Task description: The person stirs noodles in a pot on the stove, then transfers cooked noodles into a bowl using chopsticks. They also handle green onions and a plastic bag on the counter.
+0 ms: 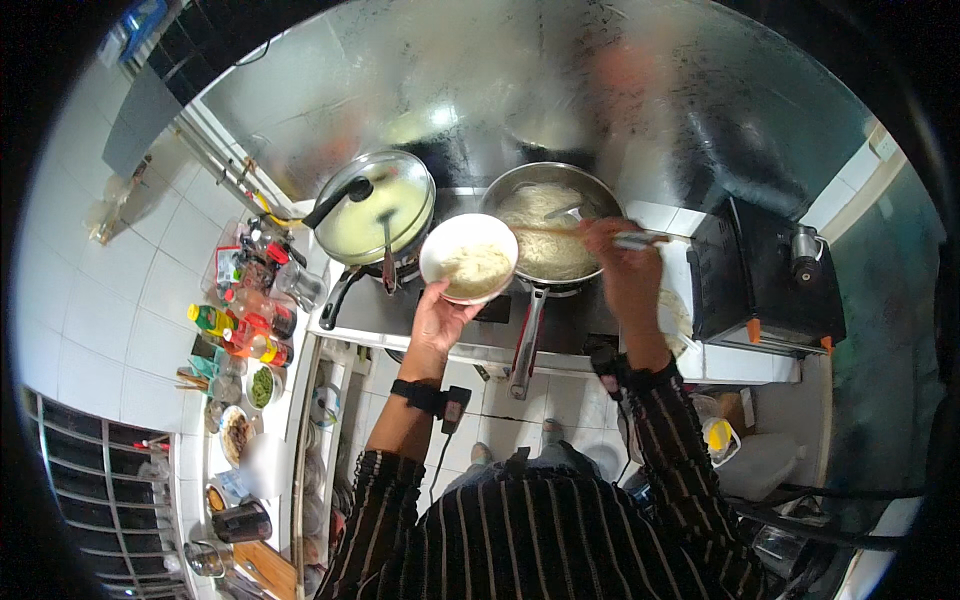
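Note:
My left hand holds a white bowl from below, tilted so that pale noodles show inside it. Right beside the bowl, a steel frying pan of noodles in cloudy liquid stands on the stove. My right hand is over the pan's right rim, gripping wooden chopsticks and a metal-handled utensil whose head is over the noodles. Left of the bowl, a pan under a glass lid holds pale yellow contents; a dark-handled utensil lies at its edge.
The steel pan's handle points towards me past the stove's edge. Bottles, a bowl of green food and a plate of food line the left counter. A black oven stands at the right.

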Available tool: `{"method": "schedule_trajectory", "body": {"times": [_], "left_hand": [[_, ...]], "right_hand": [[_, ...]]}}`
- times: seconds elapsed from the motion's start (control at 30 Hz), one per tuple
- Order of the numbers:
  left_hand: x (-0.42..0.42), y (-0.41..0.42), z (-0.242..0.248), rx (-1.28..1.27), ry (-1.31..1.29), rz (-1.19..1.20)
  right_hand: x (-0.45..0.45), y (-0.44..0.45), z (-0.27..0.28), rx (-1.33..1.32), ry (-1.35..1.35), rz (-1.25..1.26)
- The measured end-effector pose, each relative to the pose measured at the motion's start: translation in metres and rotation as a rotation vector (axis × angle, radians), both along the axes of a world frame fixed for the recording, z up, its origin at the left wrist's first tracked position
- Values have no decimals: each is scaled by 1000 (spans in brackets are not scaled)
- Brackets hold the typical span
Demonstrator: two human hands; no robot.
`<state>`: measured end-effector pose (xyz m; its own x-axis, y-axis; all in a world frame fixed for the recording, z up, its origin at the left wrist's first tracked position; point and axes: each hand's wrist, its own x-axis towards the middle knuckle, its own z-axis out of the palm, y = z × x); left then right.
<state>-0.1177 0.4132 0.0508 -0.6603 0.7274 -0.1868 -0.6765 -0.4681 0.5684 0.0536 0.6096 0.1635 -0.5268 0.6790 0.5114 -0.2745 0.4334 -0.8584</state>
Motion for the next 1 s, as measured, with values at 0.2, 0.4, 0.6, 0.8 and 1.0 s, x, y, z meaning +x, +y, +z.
{"method": "schedule_trajectory", "body": {"times": [0.2,0.4,0.6,0.8,1.0], "left_hand": [[-5,-25,-1,-9,-26,114],[3,-17,12,-7,-38,93],[14,-66,7,-19,-84,189],[15,-60,8,7,-49,165],[10,-65,4,-4,-71,171]], "right_hand": [[-43,58,-75,103,-349,49],[-122,102,-180,356,-582,-132],[-101,77,-103,336,-365,-145],[-102,100,-161,129,-424,-165],[-130,97,-167,-98,-397,-85]]}}
